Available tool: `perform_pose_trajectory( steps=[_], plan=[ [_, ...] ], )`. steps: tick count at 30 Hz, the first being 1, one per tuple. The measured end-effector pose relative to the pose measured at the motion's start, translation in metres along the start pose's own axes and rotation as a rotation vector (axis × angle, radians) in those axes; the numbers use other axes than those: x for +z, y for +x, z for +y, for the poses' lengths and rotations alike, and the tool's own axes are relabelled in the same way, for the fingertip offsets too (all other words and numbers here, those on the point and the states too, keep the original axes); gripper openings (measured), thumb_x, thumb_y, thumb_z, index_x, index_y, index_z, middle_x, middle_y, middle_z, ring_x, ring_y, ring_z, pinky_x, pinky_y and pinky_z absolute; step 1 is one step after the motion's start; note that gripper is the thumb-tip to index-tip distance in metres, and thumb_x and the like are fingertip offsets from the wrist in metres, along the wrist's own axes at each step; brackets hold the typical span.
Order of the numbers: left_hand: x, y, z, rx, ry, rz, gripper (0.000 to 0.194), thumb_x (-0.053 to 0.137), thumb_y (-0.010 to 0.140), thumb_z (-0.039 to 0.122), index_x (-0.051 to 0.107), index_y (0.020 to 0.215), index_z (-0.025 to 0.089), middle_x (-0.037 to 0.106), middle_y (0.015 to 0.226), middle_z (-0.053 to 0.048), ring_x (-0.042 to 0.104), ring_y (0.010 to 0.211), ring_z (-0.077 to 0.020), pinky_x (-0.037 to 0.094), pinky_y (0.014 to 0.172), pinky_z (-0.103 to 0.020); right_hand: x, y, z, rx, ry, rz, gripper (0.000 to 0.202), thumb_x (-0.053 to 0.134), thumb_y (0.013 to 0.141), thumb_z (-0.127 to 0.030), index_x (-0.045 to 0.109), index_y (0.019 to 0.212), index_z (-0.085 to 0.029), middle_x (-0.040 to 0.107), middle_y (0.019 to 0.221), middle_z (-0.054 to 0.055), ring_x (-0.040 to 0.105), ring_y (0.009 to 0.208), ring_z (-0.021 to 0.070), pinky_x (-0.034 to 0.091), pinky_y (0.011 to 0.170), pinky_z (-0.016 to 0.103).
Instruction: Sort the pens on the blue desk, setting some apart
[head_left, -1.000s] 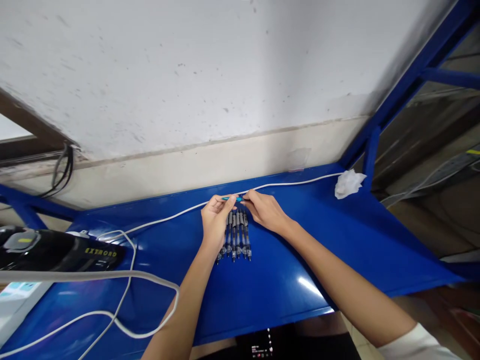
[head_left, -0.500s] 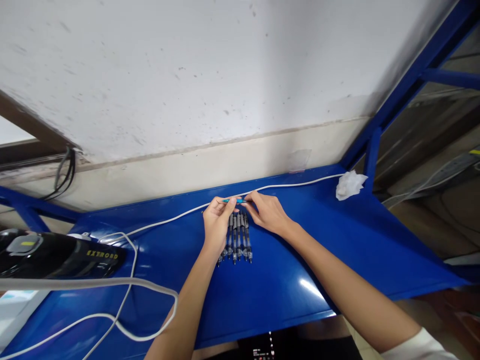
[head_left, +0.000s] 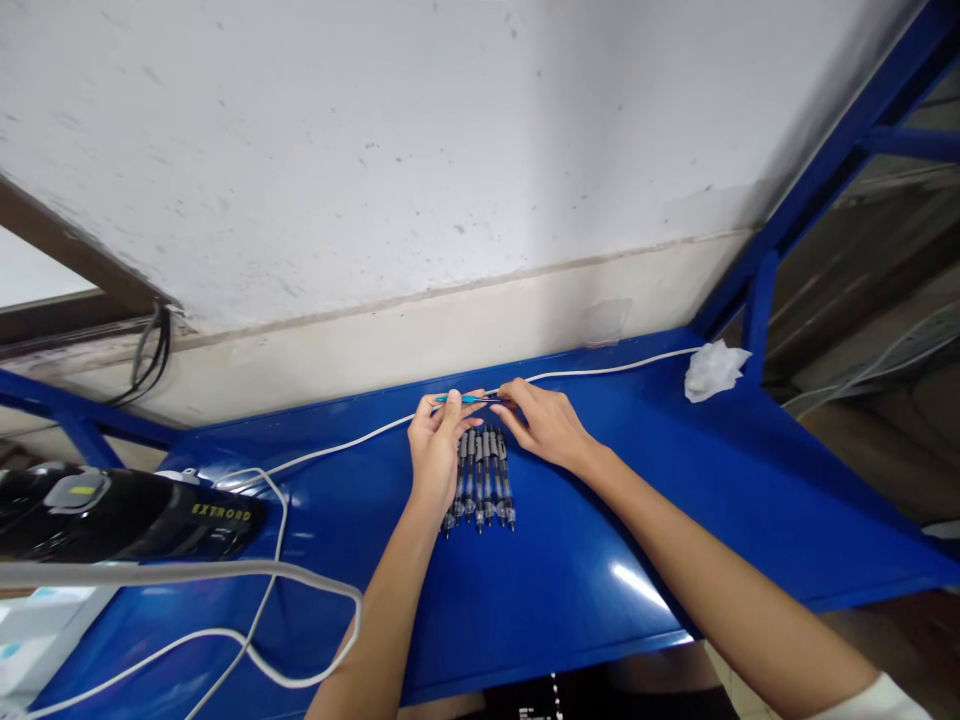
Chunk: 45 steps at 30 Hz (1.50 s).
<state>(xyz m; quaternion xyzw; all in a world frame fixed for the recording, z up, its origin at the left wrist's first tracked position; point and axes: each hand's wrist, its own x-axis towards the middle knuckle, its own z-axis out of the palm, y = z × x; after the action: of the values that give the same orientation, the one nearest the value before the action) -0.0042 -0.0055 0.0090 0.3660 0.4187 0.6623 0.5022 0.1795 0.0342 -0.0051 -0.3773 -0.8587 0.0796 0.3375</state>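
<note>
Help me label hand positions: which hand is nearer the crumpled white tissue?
Right. The right hand is left of the tissue, across some blue tabletop; the left hand is farther left, beyond the right hand.

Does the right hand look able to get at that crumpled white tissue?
Probably yes. Between the right hand and the tissue I see only blue tabletop and a thin white cable. Its fingers do seem busy at the teal pen, though.

Glossy smooth blue table (head_left: 555, 560); rough matt wall (head_left: 337, 180); crumpled papery wad (head_left: 715, 371).
</note>
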Motion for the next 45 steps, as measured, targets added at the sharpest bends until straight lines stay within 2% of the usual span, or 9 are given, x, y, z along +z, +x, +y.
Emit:
perform_pose_trajectory(
  steps=[5,10,15,25,32,40,45],
  plan=[
    [-0.0009,0.0005,-0.0017,-0.018,-0.009,0.018,0.035,0.075,0.096,0.052,0.059,0.103,0.022,0.082,0.113,-0.014,0.080,0.103,-0.0262,0.059,0.084,-0.036,-0.0037,0.0018,-0.0016,-0.028,-0.093,-0.035,0.030,0.042,0.116,-0.036,0.067,0.123,-0.022,0.069,0.103,0.008,0.065,0.080,0.0201,0.042,0.069,0.030],
    [-0.0046,0.0028,-0.0007,0.019,-0.022,0.087,0.036,0.070,0.098,0.056,0.057,0.105,0.024,0.082,0.115,-0.012,0.078,0.112,-0.0270,0.058,0.088,-0.037,-0.0036,0.0016,0.0014,-0.011,-0.091,-0.012,0.027,0.044,0.115,-0.034,0.067,0.124,-0.023,0.069,0.105,0.008,0.063,0.078,0.0199,0.041,0.067,0.031],
    [-0.0073,0.0044,0.0007,0.032,-0.008,0.115,0.039,0.068,0.097,0.061,0.055,0.104,0.024,0.081,0.116,-0.012,0.078,0.111,-0.0270,0.057,0.089,-0.037,-0.0033,0.0018,0.0031,-0.009,-0.107,-0.009,0.026,0.045,0.115,-0.034,0.067,0.124,-0.024,0.069,0.106,0.008,0.063,0.076,0.0191,0.039,0.065,0.031],
    [-0.0056,0.0039,0.0007,0.012,-0.017,0.071,0.038,0.067,0.098,0.060,0.054,0.108,0.026,0.082,0.117,-0.012,0.079,0.111,-0.0268,0.058,0.091,-0.038,-0.0022,0.0012,0.0027,-0.025,-0.110,-0.009,0.027,0.045,0.115,-0.034,0.068,0.124,-0.023,0.068,0.103,0.007,0.061,0.075,0.0184,0.039,0.065,0.030],
    [-0.0007,0.0004,-0.0033,-0.024,0.025,-0.018,0.038,0.068,0.098,0.059,0.055,0.112,0.026,0.083,0.112,-0.012,0.081,0.104,-0.0260,0.060,0.092,-0.040,-0.0029,0.0014,-0.0001,-0.037,-0.096,-0.024,0.028,0.044,0.116,-0.035,0.067,0.126,-0.023,0.069,0.102,0.007,0.065,0.079,0.0198,0.042,0.067,0.030],
    [-0.0068,0.0059,-0.0025,0.061,0.003,0.078,0.037,0.069,0.097,0.059,0.055,0.112,0.027,0.084,0.110,-0.010,0.081,0.101,-0.0217,0.059,0.092,-0.036,0.0039,0.0004,0.0069,0.015,-0.028,0.040,0.023,0.050,0.113,-0.036,0.059,0.130,-0.022,0.074,0.109,0.010,0.073,0.087,0.0244,0.049,0.071,0.032],
    [-0.0065,0.0050,-0.0021,0.047,-0.005,0.055,0.032,0.068,0.100,0.054,0.056,0.113,0.027,0.084,0.111,-0.010,0.080,0.102,-0.0219,0.058,0.091,-0.035,0.0032,0.0004,0.0072,0.017,-0.017,0.030,0.020,0.050,0.113,-0.035,0.056,0.128,-0.023,0.074,0.110,0.010,0.074,0.089,0.0250,0.050,0.071,0.033]
  ],
)
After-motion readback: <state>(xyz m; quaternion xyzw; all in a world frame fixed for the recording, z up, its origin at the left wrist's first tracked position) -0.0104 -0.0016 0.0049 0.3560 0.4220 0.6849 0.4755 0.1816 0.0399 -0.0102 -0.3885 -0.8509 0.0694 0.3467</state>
